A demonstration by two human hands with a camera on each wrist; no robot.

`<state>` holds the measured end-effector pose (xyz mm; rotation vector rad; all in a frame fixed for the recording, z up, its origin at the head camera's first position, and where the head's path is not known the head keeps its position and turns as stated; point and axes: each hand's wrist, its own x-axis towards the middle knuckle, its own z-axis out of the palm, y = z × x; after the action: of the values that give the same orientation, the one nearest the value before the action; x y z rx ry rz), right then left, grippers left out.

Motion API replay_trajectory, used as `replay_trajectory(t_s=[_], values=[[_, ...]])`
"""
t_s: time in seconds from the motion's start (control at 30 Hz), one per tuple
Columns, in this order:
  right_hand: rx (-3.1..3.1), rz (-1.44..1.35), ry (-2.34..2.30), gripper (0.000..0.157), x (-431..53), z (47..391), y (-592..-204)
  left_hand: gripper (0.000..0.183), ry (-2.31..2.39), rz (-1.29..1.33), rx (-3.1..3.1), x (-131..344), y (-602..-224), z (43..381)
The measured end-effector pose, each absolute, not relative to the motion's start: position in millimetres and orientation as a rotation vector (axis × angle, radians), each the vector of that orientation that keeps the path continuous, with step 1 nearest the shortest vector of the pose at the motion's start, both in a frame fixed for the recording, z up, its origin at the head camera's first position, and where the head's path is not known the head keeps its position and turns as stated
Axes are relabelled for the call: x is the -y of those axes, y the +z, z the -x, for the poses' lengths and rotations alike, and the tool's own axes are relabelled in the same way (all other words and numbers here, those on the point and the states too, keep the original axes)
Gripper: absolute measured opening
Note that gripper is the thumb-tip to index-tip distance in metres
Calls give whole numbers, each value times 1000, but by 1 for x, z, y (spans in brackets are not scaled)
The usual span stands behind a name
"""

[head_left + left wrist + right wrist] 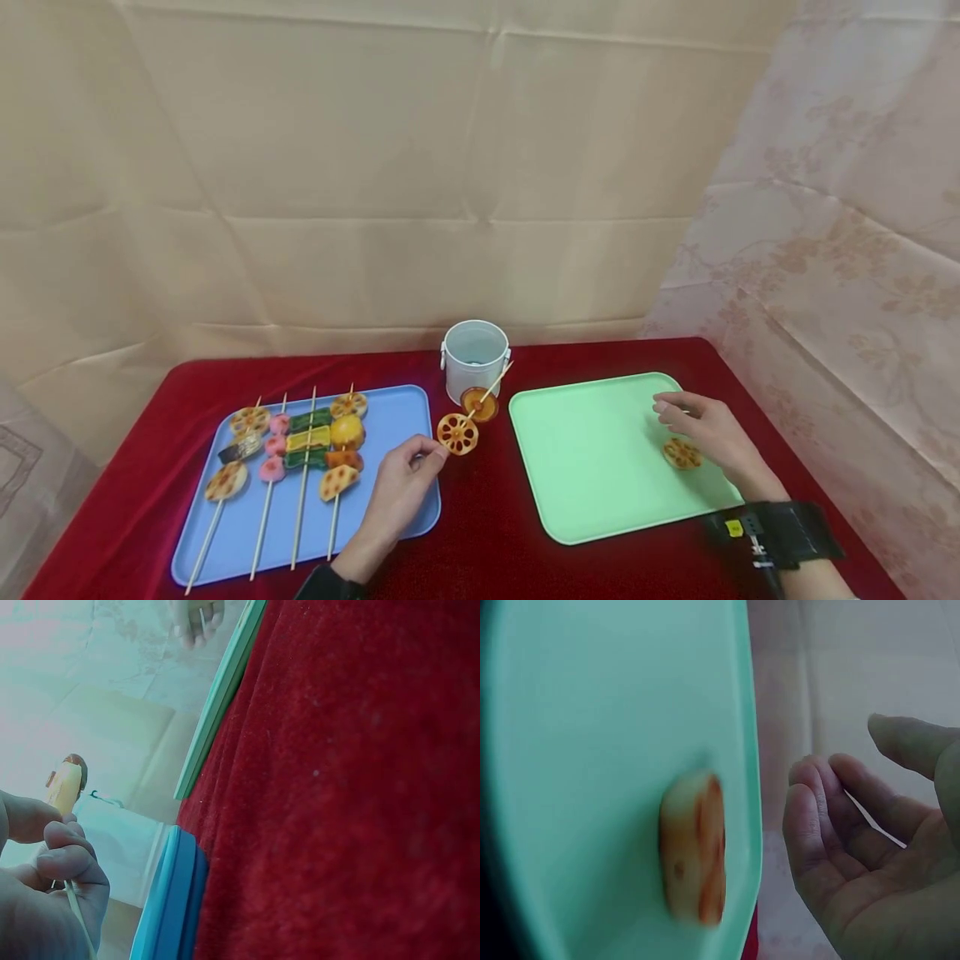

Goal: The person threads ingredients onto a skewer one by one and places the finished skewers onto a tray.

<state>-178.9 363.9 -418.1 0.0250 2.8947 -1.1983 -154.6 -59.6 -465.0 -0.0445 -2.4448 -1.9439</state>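
My left hand point(401, 487) pinches a wooden skewer point(497, 380) between thumb and fingers. A lotus root slice point(457, 434) sits near the fingertips and a round brown-orange slice point(478, 405) is higher up the stick, which tilts toward the upper right. In the left wrist view the stick point(77, 915) passes through the fingers. My right hand point(708, 429) hovers over the right side of the green tray point(577, 500), holding nothing, thumb apart from loosely bent fingers. Below it a loose lotus root slice point(682, 453) lies on the tray, seen edge-on in the right wrist view point(692, 851).
At the left a blue tray point(405, 408) bears several loaded skewers, one with pink pieces point(275, 446), another with green and yellow pieces point(309, 439). A white metal bucket point(476, 358) stands behind, between the trays. Red cloth point(480, 550) covers the table; cream curtains point(450, 167) hang behind.
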Motion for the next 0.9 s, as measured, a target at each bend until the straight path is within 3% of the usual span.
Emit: replay_trajectory(t_s=[0.43, 0.9], values=[[-2954, -6, -753, 49, -397, 168, -421, 20, -1965, 51, 2433, 59, -462, 155], [-2922, 55, -675, 53, -396, 168, -432, 22, -1928, 54, 2474, 58, -464, 156]])
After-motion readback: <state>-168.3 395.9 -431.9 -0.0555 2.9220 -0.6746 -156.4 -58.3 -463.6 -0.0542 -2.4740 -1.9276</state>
